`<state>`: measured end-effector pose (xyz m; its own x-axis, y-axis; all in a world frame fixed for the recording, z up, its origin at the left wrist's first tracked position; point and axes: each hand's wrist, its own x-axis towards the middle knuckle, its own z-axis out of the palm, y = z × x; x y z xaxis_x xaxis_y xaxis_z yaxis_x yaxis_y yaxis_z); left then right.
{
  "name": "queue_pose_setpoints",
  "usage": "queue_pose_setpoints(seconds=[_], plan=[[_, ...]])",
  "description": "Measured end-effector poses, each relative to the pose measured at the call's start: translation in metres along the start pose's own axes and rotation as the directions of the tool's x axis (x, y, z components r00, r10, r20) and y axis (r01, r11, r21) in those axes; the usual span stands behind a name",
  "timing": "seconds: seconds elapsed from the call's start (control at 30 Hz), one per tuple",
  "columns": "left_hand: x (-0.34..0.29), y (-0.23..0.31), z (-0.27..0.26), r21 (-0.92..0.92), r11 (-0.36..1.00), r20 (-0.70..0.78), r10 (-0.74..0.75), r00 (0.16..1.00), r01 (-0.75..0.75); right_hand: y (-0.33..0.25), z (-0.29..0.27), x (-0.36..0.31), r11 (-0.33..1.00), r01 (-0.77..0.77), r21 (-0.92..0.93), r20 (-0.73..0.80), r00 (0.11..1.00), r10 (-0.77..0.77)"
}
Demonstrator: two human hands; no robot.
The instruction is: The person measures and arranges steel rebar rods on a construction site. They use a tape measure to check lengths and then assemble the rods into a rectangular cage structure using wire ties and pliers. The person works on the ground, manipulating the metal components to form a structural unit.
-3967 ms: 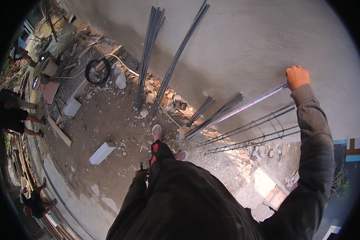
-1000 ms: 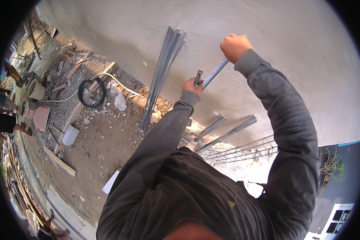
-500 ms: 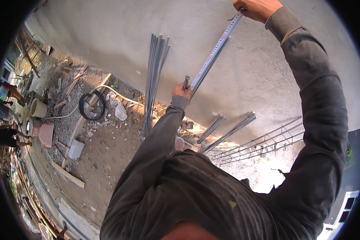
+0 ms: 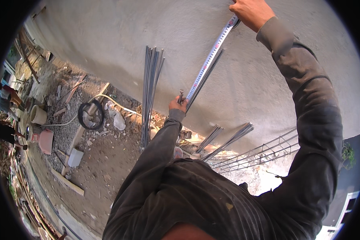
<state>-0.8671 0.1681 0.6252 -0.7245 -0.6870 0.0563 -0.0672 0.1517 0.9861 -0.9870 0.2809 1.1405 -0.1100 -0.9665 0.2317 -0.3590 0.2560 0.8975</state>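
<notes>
My right hand (image 4: 253, 13) is raised against the upper wall, its fingers closed at the top of a white tape measure blade (image 4: 213, 50). The blade runs straight down and left to my left hand (image 4: 177, 104), which is closed around its lower end. Close beside the blade, a dark ribbed steel bar (image 4: 206, 76) stands along the wall and passes down by my left hand. Out of the top of the left fist sticks a short metal piece with a wider head (image 4: 181, 95); its kind is unclear. The tape's case cannot be made out.
Bundled steel bars (image 4: 149, 92) lean on the grey wall (image 4: 100, 36) to the left. Shorter bars (image 4: 230, 141) and a tied rebar cage (image 4: 260, 150) lie right. On the ground are a black coil (image 4: 91, 116), a hose (image 4: 118, 105), planks and buckets (image 4: 38, 115). People stand far left.
My right hand has shifted slightly left, and a little more of the tape's top end shows. The left hand sits slightly lower in view, still gripping the blade.
</notes>
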Motion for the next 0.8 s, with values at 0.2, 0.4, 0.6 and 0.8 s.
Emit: queue_pose_setpoints(seconds=[0.2,0.4,0.6,0.8], plan=[[0.001,0.014,0.002,0.049,0.997,-0.086,0.068,0.994,-0.064,-0.009,0.017,-0.005,0.997,-0.067,0.023,-0.151,0.986,0.07],[-0.003,0.028,0.007,0.082,0.997,-0.147,0.017,0.989,-0.005,-0.035,0.033,-0.013,0.99,-0.046,-0.135,-0.043,0.998,0.04],[-0.003,0.025,0.01,0.076,0.995,-0.148,0.081,0.986,-0.07,-0.042,0.044,-0.015,0.988,-0.068,-0.14,0.007,0.998,0.07],[-0.005,0.026,0.009,0.11,0.99,-0.204,0.11,0.973,-0.088,-0.049,0.039,-0.017,0.988,-0.105,-0.113,-0.03,0.994,0.102]])
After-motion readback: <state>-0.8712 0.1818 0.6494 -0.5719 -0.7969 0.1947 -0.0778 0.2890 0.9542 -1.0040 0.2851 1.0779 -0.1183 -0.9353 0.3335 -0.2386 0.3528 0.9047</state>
